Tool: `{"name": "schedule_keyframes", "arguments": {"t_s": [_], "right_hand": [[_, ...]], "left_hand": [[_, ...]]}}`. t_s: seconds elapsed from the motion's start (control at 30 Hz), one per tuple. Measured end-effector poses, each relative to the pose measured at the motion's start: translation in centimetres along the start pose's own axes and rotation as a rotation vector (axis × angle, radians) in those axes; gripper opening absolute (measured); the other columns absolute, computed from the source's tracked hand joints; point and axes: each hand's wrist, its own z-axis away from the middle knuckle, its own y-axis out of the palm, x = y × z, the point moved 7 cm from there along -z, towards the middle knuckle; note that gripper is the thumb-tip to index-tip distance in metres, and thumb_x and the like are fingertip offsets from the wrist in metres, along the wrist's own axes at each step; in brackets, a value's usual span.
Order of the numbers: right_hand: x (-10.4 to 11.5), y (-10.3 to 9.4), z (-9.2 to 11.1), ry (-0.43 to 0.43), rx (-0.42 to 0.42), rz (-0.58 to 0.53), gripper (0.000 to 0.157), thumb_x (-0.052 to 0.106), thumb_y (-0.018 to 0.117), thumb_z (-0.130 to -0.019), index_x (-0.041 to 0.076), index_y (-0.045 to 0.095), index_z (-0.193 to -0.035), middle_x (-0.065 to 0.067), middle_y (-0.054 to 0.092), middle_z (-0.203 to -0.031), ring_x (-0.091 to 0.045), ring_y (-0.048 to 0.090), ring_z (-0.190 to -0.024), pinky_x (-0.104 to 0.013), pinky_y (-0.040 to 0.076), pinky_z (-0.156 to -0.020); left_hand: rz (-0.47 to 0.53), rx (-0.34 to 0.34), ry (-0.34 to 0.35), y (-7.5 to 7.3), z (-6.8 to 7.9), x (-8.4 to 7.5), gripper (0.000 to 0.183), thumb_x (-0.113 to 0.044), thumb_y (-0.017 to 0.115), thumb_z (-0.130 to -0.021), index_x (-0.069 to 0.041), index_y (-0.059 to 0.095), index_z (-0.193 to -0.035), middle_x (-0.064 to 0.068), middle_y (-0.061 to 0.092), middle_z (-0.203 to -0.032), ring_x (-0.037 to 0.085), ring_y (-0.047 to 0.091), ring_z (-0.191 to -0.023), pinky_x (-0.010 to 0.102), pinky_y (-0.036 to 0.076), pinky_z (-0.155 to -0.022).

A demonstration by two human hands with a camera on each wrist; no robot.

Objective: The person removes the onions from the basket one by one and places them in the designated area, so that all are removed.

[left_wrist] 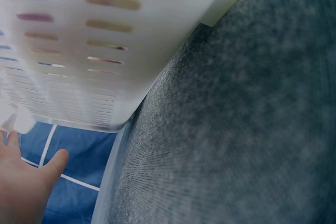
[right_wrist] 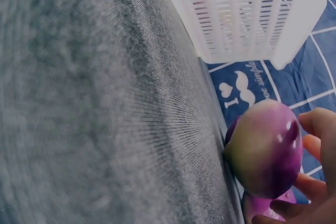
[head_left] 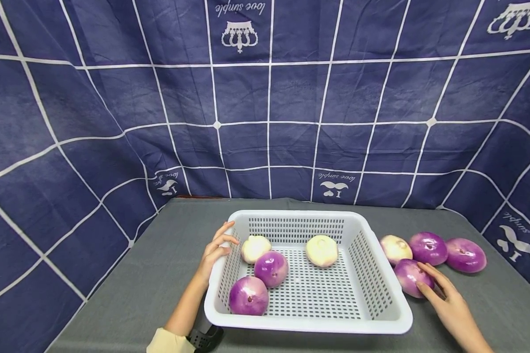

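A white plastic basket [head_left: 309, 323] with slotted walls stands on the grey cloth. Inside lie two purple onion-like vegetables [head_left: 249, 295] and two pale ones [head_left: 322, 251]. My left hand [head_left: 214, 252] rests on the basket's left rim, fingers reaching over it; the left wrist view shows the thumb held away from the wall. Outside the basket, on the right, my right hand [head_left: 446, 296] grips a purple-and-white onion-like vegetable [head_left: 411, 278] between thumb and fingers. The right wrist view shows that vegetable [right_wrist: 265, 150] close up, its underside yellowish.
Behind the gripped vegetable are a pale one [head_left: 395, 249] and two purple ones [head_left: 465, 255], close together. Grey cloth [head_left: 176, 235] covers the table. A blue curtain with white grid lines [head_left: 291, 98] hangs at the back and sides. A black strap [head_left: 205, 338] is at the left wrist.
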Motion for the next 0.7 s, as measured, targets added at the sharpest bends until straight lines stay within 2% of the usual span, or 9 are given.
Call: {"name": "schedule_keyframes", "arguments": {"t_s": [0.17, 0.27, 0.37, 0.43, 0.5, 0.6, 0.7], "right_hand": [[-0.1, -0.2, 0.0, 0.026, -0.006, -0.003, 0.046, 0.014, 0.049, -0.091, 0.01, 0.04, -0.136, 0.043, 0.024, -0.125, 0.029, 0.02, -0.111, 0.008, 0.016, -0.087], [0.0, -0.1, 0.0, 0.026, -0.004, 0.005, 0.045, 0.014, 0.049, -0.091, 0.011, 0.041, -0.136, 0.043, 0.024, -0.125, 0.029, 0.019, -0.112, 0.007, 0.011, -0.089], [0.1, -0.1, 0.0, 0.035, -0.003, 0.009, 0.045, 0.015, 0.05, -0.091, 0.01, 0.042, -0.135, 0.042, 0.023, -0.125, 0.028, 0.017, -0.114, -0.002, 0.007, -0.101], [0.2, -0.1, 0.1, 0.033, -0.008, 0.018, 0.045, 0.016, 0.051, -0.091, 0.008, 0.043, -0.134, 0.042, 0.023, -0.126, 0.027, 0.016, -0.115, -0.013, 0.003, -0.107], [0.6, -0.2, 0.1, 0.022, -0.018, 0.026, 0.045, 0.016, 0.051, -0.09, 0.007, 0.043, -0.133, 0.042, 0.022, -0.126, 0.027, 0.015, -0.116, -0.021, 0.0, -0.11], [1.5, -0.3, 0.1, -0.016, -0.035, 0.06, 0.044, 0.015, 0.052, -0.09, 0.008, 0.044, -0.132, 0.042, 0.022, -0.128, 0.027, 0.014, -0.117, -0.019, -0.002, -0.109], [2.8, -0.5, 0.1, -0.069, -0.052, 0.084, 0.043, 0.011, 0.053, -0.089, 0.009, 0.046, -0.131, 0.04, 0.022, -0.131, 0.026, 0.014, -0.12, -0.011, 0.0, -0.105]], "left_hand": [[0.013, 0.004, 0.004, 0.0, -0.1, -0.1, 0.029, 0.0, 0.038, -0.074, 0.019, 0.048, -0.093, 0.016, 0.023, -0.147, 0.026, -0.006, -0.141, 0.055, 0.001, -0.109], [0.006, 0.002, 0.01, 0.0, -0.1, -0.1, 0.028, 0.0, 0.038, -0.073, 0.019, 0.048, -0.092, 0.016, 0.023, -0.147, 0.026, -0.005, -0.141, 0.055, 0.001, -0.109], [0.0, 0.0, 0.013, 0.0, -0.1, -0.1, 0.028, -0.001, 0.038, -0.073, 0.017, 0.049, -0.091, 0.016, 0.024, -0.146, 0.026, -0.005, -0.141, 0.055, 0.001, -0.109], [-0.004, 0.0, 0.016, 0.0, -0.1, -0.1, 0.027, -0.001, 0.039, -0.073, 0.017, 0.049, -0.091, 0.016, 0.025, -0.146, 0.026, -0.005, -0.141, 0.056, 0.001, -0.109], [-0.004, -0.001, 0.017, 0.0, -0.1, -0.1, 0.027, -0.001, 0.038, -0.073, 0.017, 0.049, -0.091, 0.015, 0.025, -0.146, 0.025, -0.004, -0.141, 0.056, 0.001, -0.109], [-0.01, 0.0, 0.02, 0.0, -0.1, -0.1, 0.027, -0.001, 0.038, -0.074, 0.018, 0.049, -0.091, 0.016, 0.025, -0.146, 0.026, -0.004, -0.141, 0.055, 0.001, -0.109], [-0.015, 0.001, 0.022, 0.0, -0.1, 0.0, 0.027, 0.0, 0.037, -0.074, 0.018, 0.049, -0.091, 0.017, 0.024, -0.146, 0.026, -0.004, -0.141, 0.055, 0.001, -0.109]]}}
